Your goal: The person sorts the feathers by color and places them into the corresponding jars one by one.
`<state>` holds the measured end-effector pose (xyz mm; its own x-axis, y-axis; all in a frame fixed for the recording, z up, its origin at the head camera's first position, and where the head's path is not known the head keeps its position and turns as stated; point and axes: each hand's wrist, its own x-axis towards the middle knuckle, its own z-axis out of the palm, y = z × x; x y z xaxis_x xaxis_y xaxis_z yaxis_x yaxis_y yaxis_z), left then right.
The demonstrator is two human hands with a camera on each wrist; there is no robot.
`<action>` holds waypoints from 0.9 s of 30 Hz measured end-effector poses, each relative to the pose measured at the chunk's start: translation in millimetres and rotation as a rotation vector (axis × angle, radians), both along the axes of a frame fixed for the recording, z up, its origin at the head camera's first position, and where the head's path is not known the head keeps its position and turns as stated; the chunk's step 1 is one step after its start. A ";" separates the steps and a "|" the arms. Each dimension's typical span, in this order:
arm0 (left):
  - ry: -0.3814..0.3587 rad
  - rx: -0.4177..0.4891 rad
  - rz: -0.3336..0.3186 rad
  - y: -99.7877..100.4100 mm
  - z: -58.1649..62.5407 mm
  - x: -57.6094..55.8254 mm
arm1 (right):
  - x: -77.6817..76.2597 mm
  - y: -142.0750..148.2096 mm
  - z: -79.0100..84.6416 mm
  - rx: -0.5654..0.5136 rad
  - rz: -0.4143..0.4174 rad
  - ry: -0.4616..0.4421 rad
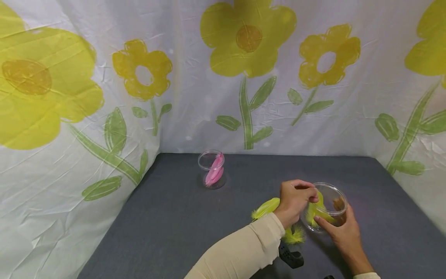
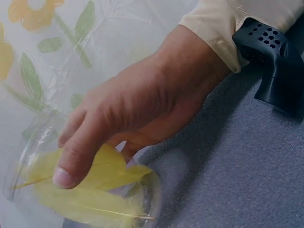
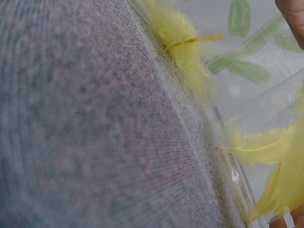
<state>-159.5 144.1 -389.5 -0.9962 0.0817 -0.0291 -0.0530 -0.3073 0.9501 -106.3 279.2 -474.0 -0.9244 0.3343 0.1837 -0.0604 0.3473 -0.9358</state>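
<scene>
In the head view, my right hand (image 1: 348,236) holds a clear plastic jar (image 1: 331,186) at the right of the table, thumb across its near side. Yellow feathers (image 1: 317,213) show inside the jar. My left hand (image 1: 294,201) is at the jar's rim with its fingers curled, pinching a yellow feather (image 2: 109,164); that feather's quill passes under the thumb in the left wrist view. More of the left fingertips are hidden. Another yellow feather (image 1: 266,209) lies on the table left of the left wrist, and a fluffy yellow feather end (image 1: 294,234) shows below it.
A second clear jar (image 1: 211,168) with pink feathers (image 1: 215,170) stands farther back, left of my hands. The dark grey table (image 1: 167,224) ends at a white flower-printed curtain (image 1: 188,97). A black wrist mount (image 1: 290,257) hangs below the left sleeve.
</scene>
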 end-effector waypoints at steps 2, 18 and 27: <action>0.023 0.020 -0.008 -3.6 1.3 0.0 | -0.3 -0.3 -0.5 0.001 -0.003 -0.005; 0.133 0.125 0.054 -86.3 11.1 -21.3 | -1.1 1.3 -1.4 0.016 -0.005 0.002; 0.052 0.097 0.161 -127.2 -16.2 -21.7 | -1.1 -1.0 -0.7 -0.002 -0.010 0.000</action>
